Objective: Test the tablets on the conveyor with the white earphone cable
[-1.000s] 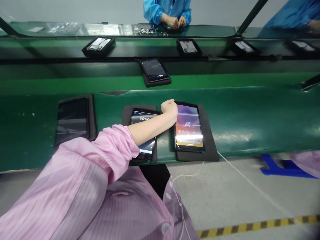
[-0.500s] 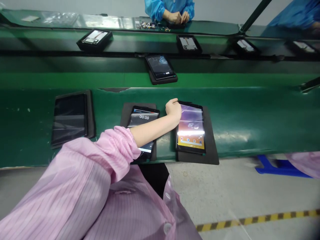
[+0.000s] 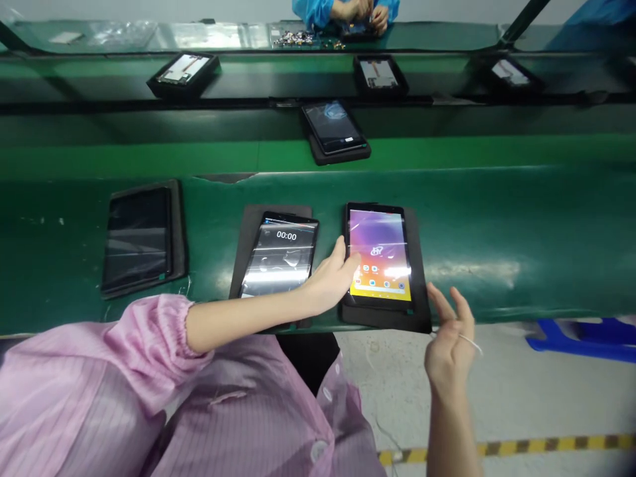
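My left hand is at the left edge of the right tablet, its thumb over the lit purple-orange screen and its fingers along the side. That tablet lies on a dark pad. Beyond the pad's lower right corner is my right hand, two fingers stretched up and the thumb bent in against a thin white cord. Left of my left hand, a second tablet shows 00:00 and rests on its own pad, its lower part behind my forearm.
A dark-screened tablet is at the left of the green bench. Another tablet lies farther back on the bright green strip. Behind it are black trays with opened devices. A person's hands work over small parts.
My left hand has come down from the right tablet's upper left corner to its left side. My right hand has entered from below with the cord. More icons show on the screen.
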`<action>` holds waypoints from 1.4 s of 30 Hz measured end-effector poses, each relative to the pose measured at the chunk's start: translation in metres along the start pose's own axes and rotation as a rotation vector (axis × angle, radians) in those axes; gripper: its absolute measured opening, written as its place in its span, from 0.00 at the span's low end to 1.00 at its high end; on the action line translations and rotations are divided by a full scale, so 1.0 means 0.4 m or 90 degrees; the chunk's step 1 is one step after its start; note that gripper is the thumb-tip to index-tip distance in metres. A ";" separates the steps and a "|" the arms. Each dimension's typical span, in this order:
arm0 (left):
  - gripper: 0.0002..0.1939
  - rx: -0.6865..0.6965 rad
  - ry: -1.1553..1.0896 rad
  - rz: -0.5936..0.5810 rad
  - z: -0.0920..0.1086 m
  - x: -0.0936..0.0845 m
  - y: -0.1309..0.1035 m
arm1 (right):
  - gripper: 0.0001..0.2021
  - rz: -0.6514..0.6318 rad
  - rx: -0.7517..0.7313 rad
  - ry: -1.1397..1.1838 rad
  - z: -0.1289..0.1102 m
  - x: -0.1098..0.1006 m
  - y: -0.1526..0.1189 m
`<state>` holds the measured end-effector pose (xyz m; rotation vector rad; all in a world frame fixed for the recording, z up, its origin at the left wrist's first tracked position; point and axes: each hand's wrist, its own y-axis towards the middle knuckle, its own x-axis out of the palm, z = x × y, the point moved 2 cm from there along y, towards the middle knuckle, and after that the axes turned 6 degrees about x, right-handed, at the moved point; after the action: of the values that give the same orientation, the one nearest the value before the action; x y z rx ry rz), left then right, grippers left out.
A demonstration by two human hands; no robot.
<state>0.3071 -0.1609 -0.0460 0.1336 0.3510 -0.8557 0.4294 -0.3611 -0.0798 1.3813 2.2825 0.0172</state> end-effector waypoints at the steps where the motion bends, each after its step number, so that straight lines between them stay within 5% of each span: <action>1: 0.25 0.009 0.004 -0.013 0.005 -0.009 -0.011 | 0.19 -0.034 -0.061 -0.009 -0.017 -0.008 0.009; 4: 0.24 0.068 0.021 -0.075 0.037 -0.048 -0.058 | 0.17 -0.192 -0.214 -0.064 -0.056 -0.016 0.042; 7: 0.24 0.158 0.062 -0.106 0.068 -0.116 -0.114 | 0.20 -0.305 -0.214 -0.092 -0.055 0.005 0.087; 11: 0.25 0.239 0.200 -0.016 0.037 -0.229 -0.191 | 0.22 -0.264 -0.126 -0.096 -0.025 0.035 0.151; 15: 0.35 0.241 0.382 0.077 -0.066 -0.300 -0.284 | 0.18 -0.196 -0.148 -0.088 -0.027 0.029 0.173; 21: 0.60 0.110 0.452 0.055 -0.190 -0.301 -0.361 | 0.16 -0.212 -0.273 -0.195 -0.053 -0.010 0.131; 26: 0.51 0.111 0.497 0.065 -0.207 -0.284 -0.354 | 0.14 -0.265 -0.366 -0.223 -0.079 0.004 0.110; 33: 0.51 0.095 0.525 0.061 -0.213 -0.289 -0.357 | 0.16 -0.382 -0.426 -0.276 -0.105 0.076 0.102; 35: 0.53 0.080 0.536 0.056 -0.212 -0.291 -0.354 | 0.17 -0.376 -0.390 -0.237 -0.114 0.071 0.105; 37: 0.54 0.066 0.545 0.051 -0.210 -0.293 -0.348 | 0.16 -0.285 -0.277 -0.128 -0.129 0.047 0.127; 40: 0.54 0.068 0.548 0.061 -0.208 -0.295 -0.337 | 0.08 -0.077 0.026 0.083 -0.143 0.007 0.211; 42: 0.55 0.074 0.545 0.070 -0.211 -0.296 -0.331 | 0.02 -0.023 0.233 0.170 -0.141 0.009 0.296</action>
<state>0.1145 -0.1411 -0.0797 0.6292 1.0835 -0.6731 0.5043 -0.2870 -0.0017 1.5982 2.6291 -0.2546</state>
